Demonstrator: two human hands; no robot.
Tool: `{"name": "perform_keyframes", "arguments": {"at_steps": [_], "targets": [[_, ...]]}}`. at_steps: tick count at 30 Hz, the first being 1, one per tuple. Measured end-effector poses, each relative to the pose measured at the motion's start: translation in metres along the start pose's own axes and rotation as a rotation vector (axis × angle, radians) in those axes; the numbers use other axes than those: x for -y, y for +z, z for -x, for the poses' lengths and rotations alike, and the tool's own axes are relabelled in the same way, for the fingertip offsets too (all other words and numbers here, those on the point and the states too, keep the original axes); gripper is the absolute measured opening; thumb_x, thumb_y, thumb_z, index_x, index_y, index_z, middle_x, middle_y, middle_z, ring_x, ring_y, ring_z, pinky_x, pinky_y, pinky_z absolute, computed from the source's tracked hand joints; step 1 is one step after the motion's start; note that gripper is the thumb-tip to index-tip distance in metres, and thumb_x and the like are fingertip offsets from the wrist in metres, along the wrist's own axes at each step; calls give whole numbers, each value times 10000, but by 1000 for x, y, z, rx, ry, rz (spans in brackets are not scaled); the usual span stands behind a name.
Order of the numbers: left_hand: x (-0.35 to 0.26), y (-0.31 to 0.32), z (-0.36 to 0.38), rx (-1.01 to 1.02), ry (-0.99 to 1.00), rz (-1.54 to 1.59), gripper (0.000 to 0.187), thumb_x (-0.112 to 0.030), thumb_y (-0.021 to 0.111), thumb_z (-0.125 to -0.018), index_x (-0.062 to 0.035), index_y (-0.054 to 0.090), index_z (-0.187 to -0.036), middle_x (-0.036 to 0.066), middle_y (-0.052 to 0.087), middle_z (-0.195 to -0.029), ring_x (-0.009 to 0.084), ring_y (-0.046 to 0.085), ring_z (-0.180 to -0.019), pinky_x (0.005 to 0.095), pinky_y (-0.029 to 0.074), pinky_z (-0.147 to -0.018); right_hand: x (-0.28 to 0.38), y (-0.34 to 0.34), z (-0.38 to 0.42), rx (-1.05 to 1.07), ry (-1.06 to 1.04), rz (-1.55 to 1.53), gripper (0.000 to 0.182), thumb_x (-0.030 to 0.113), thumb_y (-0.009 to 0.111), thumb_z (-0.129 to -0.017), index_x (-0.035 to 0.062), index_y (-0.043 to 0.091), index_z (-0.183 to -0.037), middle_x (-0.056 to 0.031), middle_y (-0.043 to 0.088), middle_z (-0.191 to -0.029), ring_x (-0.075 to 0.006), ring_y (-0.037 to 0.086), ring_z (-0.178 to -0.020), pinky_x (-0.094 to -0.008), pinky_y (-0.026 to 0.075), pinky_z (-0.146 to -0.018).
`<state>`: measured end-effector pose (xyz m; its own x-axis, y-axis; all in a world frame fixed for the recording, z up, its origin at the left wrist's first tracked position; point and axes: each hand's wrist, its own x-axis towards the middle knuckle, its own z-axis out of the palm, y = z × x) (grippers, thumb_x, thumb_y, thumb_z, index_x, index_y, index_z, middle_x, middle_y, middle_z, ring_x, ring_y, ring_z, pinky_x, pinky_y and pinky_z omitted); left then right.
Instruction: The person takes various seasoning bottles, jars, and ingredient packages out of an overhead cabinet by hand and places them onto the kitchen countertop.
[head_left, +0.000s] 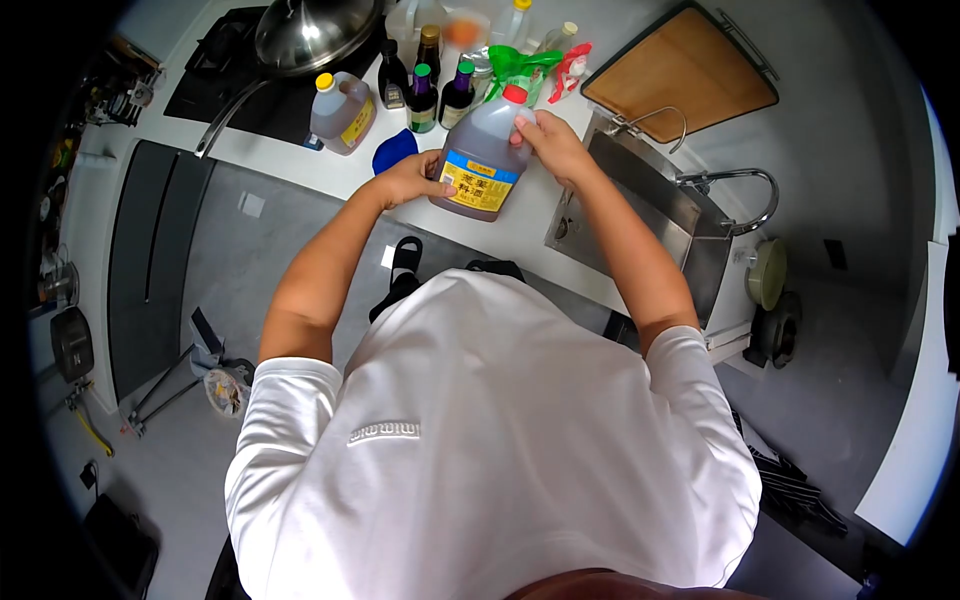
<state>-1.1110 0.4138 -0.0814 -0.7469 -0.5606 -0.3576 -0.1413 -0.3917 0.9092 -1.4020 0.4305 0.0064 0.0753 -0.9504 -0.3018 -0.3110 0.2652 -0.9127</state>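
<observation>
White desk [530,232] stretched between a black hob [260,115] and a metal sink [650,195]. Near its front edge, between the 2 hands, was a large red-capped jug [478,137] of brownish liquid, leaning slightly. The left hand [405,182] had its thumb on the yellow label [482,190], its other fingers partly hidden behind the jug; the fingers of the right hand [553,143] were closed on the handle side near the top. Whether the base touched the desk could not be told.

A slip seemed the likeliest trouble: the jug looked heavy, and its smooth side, if damp, could have slid from the left thumb and dropped past the edge to the floor [300,215]. Pushed backward, it might have toppled the 2 green-capped bottles [422,110] just behind. A loose cap [515,94] could have leaked on a steeper tilt; its tightness could not be judged. Farther left, a pan handle [230,112] jutted toward the front edge, where a wide arm swing might have caught it.
</observation>
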Motion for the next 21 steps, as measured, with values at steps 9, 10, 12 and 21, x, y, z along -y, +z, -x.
{"name": "perform_keyframes", "arguments": {"at_steps": [9,10,12,21], "targets": [[8,-14,-18,40,-13,10,731,-79,831,-867,15,464,-1492,89,690,-1311,176,643,-1205,324,475,-1088,-7,-9,-10,28,43,17,308,360,602,-1072,58,653,-1039,-28,699,-975,-114,606,-910,-306,487,-862],[9,-13,-18,39,-9,5,731,-79,831,-867,15,464,-1492,89,690,-1311,176,643,-1205,324,475,-1088,-4,-9,-6,26,37,17,308,360,602,-1072,58,653,-1039,-28,699,-975,-114,606,-910,-306,487,-862],[16,-11,-17,39,28,56,725,-64,829,-860,5,470,-1486,82,689,-1307,170,640,-1203,321,477,-1084,-6,-7,0,71,-78,155,313,344,605,-1071,33,647,-1072,-46,705,-995,-122,608,-928,-307,488,-871],[21,8,-23,-158,51,-176,819,-122,889,-804,34,452,-1478,166,632,-1377,246,610,-1261,389,464,-1121,-21,45,24,-157,-176,313,333,329,680,-1009,16,618,-1104,-185,695,-890,-306,685,-795,-423,530,-730]]}}
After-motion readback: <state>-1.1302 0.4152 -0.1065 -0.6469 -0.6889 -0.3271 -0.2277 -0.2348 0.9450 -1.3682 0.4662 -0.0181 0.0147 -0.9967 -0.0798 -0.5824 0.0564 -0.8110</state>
